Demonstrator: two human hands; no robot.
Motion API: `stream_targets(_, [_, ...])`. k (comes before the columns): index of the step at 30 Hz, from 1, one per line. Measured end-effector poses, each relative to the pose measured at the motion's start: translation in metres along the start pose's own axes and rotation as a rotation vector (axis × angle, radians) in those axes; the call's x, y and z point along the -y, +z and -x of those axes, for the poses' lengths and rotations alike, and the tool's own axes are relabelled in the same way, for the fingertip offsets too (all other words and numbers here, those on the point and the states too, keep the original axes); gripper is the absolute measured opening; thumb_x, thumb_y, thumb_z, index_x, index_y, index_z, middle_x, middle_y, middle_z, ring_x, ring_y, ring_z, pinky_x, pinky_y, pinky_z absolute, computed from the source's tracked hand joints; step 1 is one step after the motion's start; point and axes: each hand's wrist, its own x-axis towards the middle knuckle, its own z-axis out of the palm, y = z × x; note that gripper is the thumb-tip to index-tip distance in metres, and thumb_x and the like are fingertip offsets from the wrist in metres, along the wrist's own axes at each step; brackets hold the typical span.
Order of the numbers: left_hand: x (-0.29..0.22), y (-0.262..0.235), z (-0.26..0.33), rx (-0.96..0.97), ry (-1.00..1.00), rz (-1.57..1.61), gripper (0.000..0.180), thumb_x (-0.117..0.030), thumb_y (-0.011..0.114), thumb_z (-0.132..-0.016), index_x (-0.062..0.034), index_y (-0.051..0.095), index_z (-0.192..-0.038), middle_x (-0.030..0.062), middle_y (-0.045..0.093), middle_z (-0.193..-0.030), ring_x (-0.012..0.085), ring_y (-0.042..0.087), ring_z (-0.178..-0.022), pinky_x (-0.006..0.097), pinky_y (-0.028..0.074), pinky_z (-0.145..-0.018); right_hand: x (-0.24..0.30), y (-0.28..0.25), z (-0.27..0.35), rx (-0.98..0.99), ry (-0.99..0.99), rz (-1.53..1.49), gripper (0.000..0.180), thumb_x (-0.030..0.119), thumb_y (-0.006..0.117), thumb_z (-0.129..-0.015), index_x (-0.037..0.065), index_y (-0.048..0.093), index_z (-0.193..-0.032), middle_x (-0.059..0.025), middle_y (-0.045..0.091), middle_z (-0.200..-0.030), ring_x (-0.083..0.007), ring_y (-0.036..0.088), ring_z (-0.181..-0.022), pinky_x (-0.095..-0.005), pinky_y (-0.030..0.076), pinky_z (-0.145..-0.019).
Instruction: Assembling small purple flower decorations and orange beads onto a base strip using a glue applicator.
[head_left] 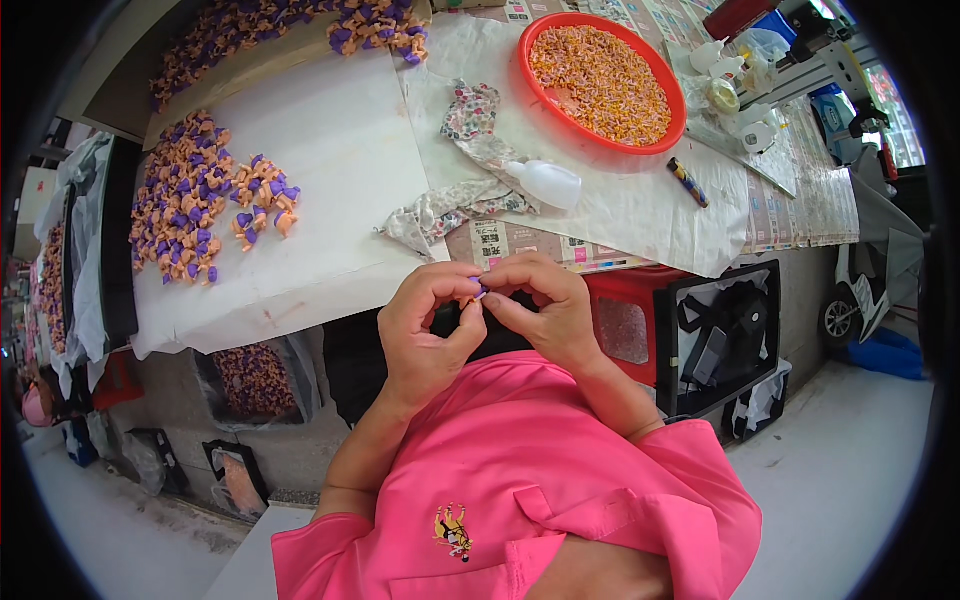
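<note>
My left hand (428,318) and my right hand (548,304) meet at the table's front edge, both closed with fingertips pinched together. Between them is a small purple and peach plastic figure (476,289), mostly covered by the fingers. A thin pale bit shows beside it, too small to name. Beyond my hands lie a crumpled flowered cloth (428,216) and a white squeeze bottle (552,185) on its side. At the left, many similar purple and peach figures (183,205) are heaped on the white-covered table (335,170).
A red round basin (527,75) of small orange and pink pieces stands at the far right. Near it lies a dark patterned marker-like tube (688,182). White bottles (757,137) stand further right. Below the table are a black-framed crate (660,330) and a bag-lined bin of figures (254,380).
</note>
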Motion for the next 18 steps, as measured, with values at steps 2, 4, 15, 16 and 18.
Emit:
stream_targets(2, [0.000,-0.002,0.001,0.000,-0.007,0.006,0.021,0.012,0.061,-0.078,0.0030,0.061,-0.096,0.0113,0.062,-0.104,0.0102,0.061,-0.085,0.022,0.051,-0.076,0.002,0.001,-0.001,0.003,-0.009,0.031,0.020,-0.006,0.068,-0.080,-0.001,0.068,-0.099,-0.0092,0.063,-0.100,-0.0134,0.062,-0.090,-0.0238,0.051,-0.077])
stream_targets(4, [0.001,-0.005,0.001,-0.001,-0.012,0.013,0.020,0.011,0.061,-0.079,0.0034,0.061,-0.098,0.0111,0.062,-0.104,0.0104,0.061,-0.086,0.022,0.051,-0.076,0.004,0.002,-0.002,0.018,0.059,-0.035,0.020,-0.005,0.067,-0.081,-0.002,0.067,-0.100,-0.0088,0.063,-0.101,-0.0127,0.062,-0.091,-0.0240,0.051,-0.078])
stream_targets(15, [-0.008,-0.036,-0.012,-0.001,-0.547,0.519,0.026,-0.010,0.060,-0.093,0.0027,0.057,-0.117,0.0114,0.065,-0.104,0.0147,0.066,-0.081,0.027,0.058,-0.072,0.008,0.005,-0.003,0.044,0.105,-0.056,0.017,-0.003,0.065,-0.085,-0.002,0.065,-0.102,-0.0069,0.061,-0.101,-0.0110,0.060,-0.091,-0.0237,0.049,-0.078])
stream_targets(16, [-0.008,-0.038,-0.012,-0.002,-0.545,0.519,0.026,-0.010,0.060,-0.093,0.0027,0.057,-0.117,0.0114,0.065,-0.104,0.0147,0.066,-0.081,0.027,0.058,-0.072,0.008,0.005,-0.003,0.028,0.100,-0.051,0.016,-0.003,0.065,-0.085,-0.002,0.065,-0.101,-0.0064,0.061,-0.100,-0.0103,0.059,-0.091,-0.0231,0.048,-0.077])
stream_targets(18, [-0.009,-0.043,-0.013,-0.003,-0.529,0.479,0.028,-0.008,0.060,-0.093,0.0020,0.057,-0.118,0.0103,0.065,-0.100,0.0145,0.066,-0.081,0.026,0.058,-0.072,0.009,0.003,-0.005,-0.009,0.090,-0.029,0.015,-0.003,0.065,-0.086,-0.002,0.065,-0.101,-0.0060,0.061,-0.100,-0.0097,0.059,-0.090,-0.0225,0.048,-0.077])
